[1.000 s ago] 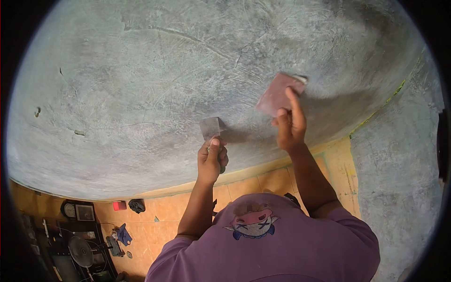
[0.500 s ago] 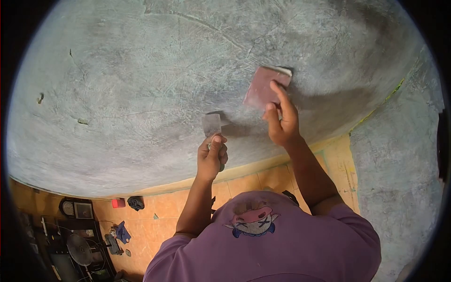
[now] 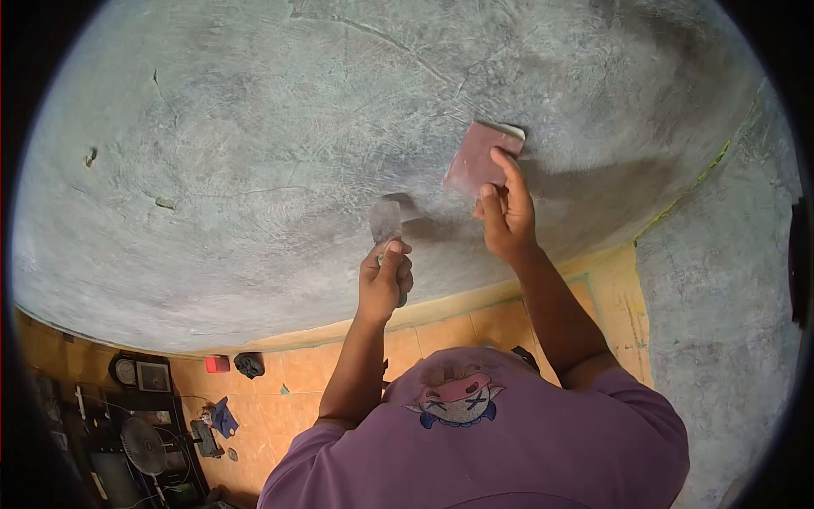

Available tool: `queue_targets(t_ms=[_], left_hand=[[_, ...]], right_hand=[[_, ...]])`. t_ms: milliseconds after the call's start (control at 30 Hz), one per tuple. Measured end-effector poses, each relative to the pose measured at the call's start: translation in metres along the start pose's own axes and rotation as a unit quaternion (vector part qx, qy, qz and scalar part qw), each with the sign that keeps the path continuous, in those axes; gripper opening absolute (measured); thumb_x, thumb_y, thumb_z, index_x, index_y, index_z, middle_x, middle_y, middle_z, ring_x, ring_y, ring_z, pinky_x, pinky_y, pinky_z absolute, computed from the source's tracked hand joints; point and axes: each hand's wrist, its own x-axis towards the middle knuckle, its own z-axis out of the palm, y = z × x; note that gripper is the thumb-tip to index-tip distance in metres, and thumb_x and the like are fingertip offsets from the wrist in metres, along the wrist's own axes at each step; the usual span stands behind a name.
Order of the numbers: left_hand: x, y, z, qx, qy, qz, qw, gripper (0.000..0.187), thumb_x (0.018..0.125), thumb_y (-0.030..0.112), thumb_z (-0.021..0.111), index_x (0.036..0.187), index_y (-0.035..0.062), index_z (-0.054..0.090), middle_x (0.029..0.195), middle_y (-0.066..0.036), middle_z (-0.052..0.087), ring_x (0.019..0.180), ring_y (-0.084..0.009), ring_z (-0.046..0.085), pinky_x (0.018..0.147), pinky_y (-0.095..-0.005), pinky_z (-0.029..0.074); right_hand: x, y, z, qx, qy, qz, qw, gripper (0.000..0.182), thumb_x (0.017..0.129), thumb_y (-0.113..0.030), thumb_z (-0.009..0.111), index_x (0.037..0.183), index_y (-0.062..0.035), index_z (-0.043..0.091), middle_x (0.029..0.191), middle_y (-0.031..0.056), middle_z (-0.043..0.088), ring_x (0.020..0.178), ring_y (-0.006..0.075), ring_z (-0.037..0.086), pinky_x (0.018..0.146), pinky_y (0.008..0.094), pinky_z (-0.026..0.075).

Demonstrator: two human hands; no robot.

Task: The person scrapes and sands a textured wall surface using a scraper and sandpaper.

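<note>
My left hand (image 3: 386, 276) is closed around the handle of a putty knife (image 3: 386, 220), its flat grey blade pointing up in front of the wall (image 3: 280, 153). Most of the handle is hidden by my fingers. Higher and to the right, my right hand (image 3: 509, 212) grips a reddish-pink piece of sandpaper (image 3: 480, 157) near its lower right edge, thumb and fingers over its face. The sheet lies against the grey-green wall, with a pale edge showing at its top. Scratches and patchy smears cover the surface around it.
A crack (image 3: 381, 38) runs across the upper wall, and small chipped holes (image 3: 165, 204) mark its left side. Another wall (image 3: 712, 280) meets it at right. On the orange tiled floor (image 3: 288, 407) lie a red box (image 3: 217, 364) and dark cloth (image 3: 224, 417); a fan (image 3: 144, 445) stands lower left.
The view has swung slightly, so the wall marks and floor things sit a little further right. Both hands keep their holds, and the sandpaper has barely shifted.
</note>
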Motion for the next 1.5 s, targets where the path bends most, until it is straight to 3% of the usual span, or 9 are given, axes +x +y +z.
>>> queue_targets(t_ms=[167, 433, 533, 600, 700, 1133, 1233, 1400, 1500], left_hand=[[0.0, 0.001, -0.002, 0.004, 0.015, -0.007, 1.0, 0.036, 0.098, 0.041, 0.052, 0.094, 0.0053, 0.056, 0.062, 0.001, 0.041, 0.049, -0.0092, 0.04, 0.046, -0.0242, 0.034], [0.002, -0.001, -0.005, 0.0, 0.031, -0.01, 0.999, 0.047, 0.099, 0.05, 0.044, 0.094, 0.0046, 0.056, 0.063, 0.0, 0.045, 0.046, -0.0089, 0.04, 0.042, -0.0236, 0.032], [0.003, 0.0, -0.005, 0.008, 0.037, -0.008, 0.999, 0.046, 0.099, 0.049, 0.045, 0.095, 0.0047, 0.057, 0.063, 0.0, 0.045, 0.047, -0.0096, 0.042, 0.043, -0.0234, 0.033], [0.004, 0.0, -0.007, 0.015, 0.034, -0.01, 0.999, 0.046, 0.098, 0.05, 0.046, 0.095, 0.0047, 0.055, 0.062, 0.0, 0.043, 0.047, -0.0106, 0.041, 0.046, -0.0253, 0.035], [0.005, 0.0, -0.009, 0.024, 0.038, -0.006, 0.999, 0.044, 0.099, 0.049, 0.047, 0.095, 0.0052, 0.055, 0.062, 0.0, 0.043, 0.048, -0.0102, 0.041, 0.046, -0.0246, 0.035], [0.012, 0.0, -0.016, 0.045, 0.035, 0.0, 0.998, 0.044, 0.098, 0.049, 0.049, 0.094, 0.0053, 0.055, 0.062, 0.0, 0.043, 0.048, -0.0098, 0.041, 0.045, -0.0239, 0.035], [0.013, -0.001, -0.017, 0.04, 0.02, 0.001, 0.999, 0.044, 0.098, 0.049, 0.05, 0.094, 0.0052, 0.055, 0.062, 0.0, 0.043, 0.048, -0.0096, 0.041, 0.045, -0.0237, 0.035], [0.013, -0.005, -0.017, -0.004, 0.028, 0.0, 1.0, 0.04, 0.098, 0.045, 0.051, 0.095, 0.0046, 0.056, 0.062, 0.002, 0.043, 0.047, -0.0058, 0.036, 0.041, -0.0207, 0.028], [0.013, -0.005, -0.016, 0.006, 0.03, 0.004, 1.0, 0.04, 0.098, 0.045, 0.052, 0.095, 0.0054, 0.056, 0.062, 0.002, 0.044, 0.047, -0.0058, 0.036, 0.04, -0.0207, 0.028]], right_hand=[[-0.022, 0.021, 0.002, -0.002, -0.044, 0.069, 0.997, 0.042, 0.097, -0.01, 0.048, 0.138, -0.0018, 0.043, 0.111, 0.0105, 0.058, 0.068, 0.0091, 0.055, 0.062, 0.0252, 0.048], [-0.015, 0.021, 0.011, -0.016, -0.017, 0.009, 1.0, 0.041, 0.097, -0.011, 0.049, 0.137, -0.0019, 0.044, 0.117, 0.0118, 0.058, 0.07, 0.0095, 0.056, 0.062, 0.0255, 0.048], [-0.005, 0.013, 0.013, -0.006, -0.014, -0.035, 0.999, 0.046, 0.098, -0.01, 0.049, 0.142, -0.0018, 0.037, 0.096, 0.0043, 0.057, 0.065, 0.0062, 0.05, 0.062, 0.0221, 0.046], [-0.014, 0.014, 0.012, 0.009, -0.029, 0.02, 0.999, 0.041, 0.097, -0.01, 0.049, 0.137, -0.0021, 0.045, 0.123, 0.0116, 0.057, 0.072, 0.0082, 0.055, 0.062, 0.0241, 0.047], [-0.037, 0.035, 0.012, 0.012, -0.051, 0.043, 0.998, 0.042, 0.096, -0.007, 0.049, 0.137, -0.0018, 0.045, 0.125, 0.0116, 0.056, 0.072, 0.0076, 0.054, 0.062, 0.023, 0.046], [-0.028, 0.033, 0.013, -0.038, -0.057, -0.004, 0.998, 0.043, 0.096, -0.007, 0.05, 0.138, 0.0003, 0.042, 0.112, 0.0105, 0.057, 0.07, 0.0085, 0.055, 0.063, 0.0243, 0.049], [-0.04, 0.031, 0.019, 0.012, -0.043, 0.052, 0.998, 0.039, 0.093, -0.004, 0.052, 0.132, -0.0004, 0.05, 0.12, 0.0125, 0.06, 0.072, 0.0096, 0.057, 0.063, 0.0239, 0.046], [0.001, 0.006, 0.014, -0.023, -0.009, -0.048, 0.999, 0.039, 0.094, -0.006, 0.052, 0.132, 0.0005, 0.05, 0.119, 0.0142, 0.059, 0.076, 0.0098, 0.058, 0.062, 0.0247, 0.047], [0.004, 0.001, 0.017, 0.016, 0.008, -0.028, 0.999, 0.039, 0.094, -0.006, 0.052, 0.132, 0.0002, 0.05, 0.12, 0.0138, 0.059, 0.08, 0.0094, 0.058, 0.062, 0.0246, 0.047]])
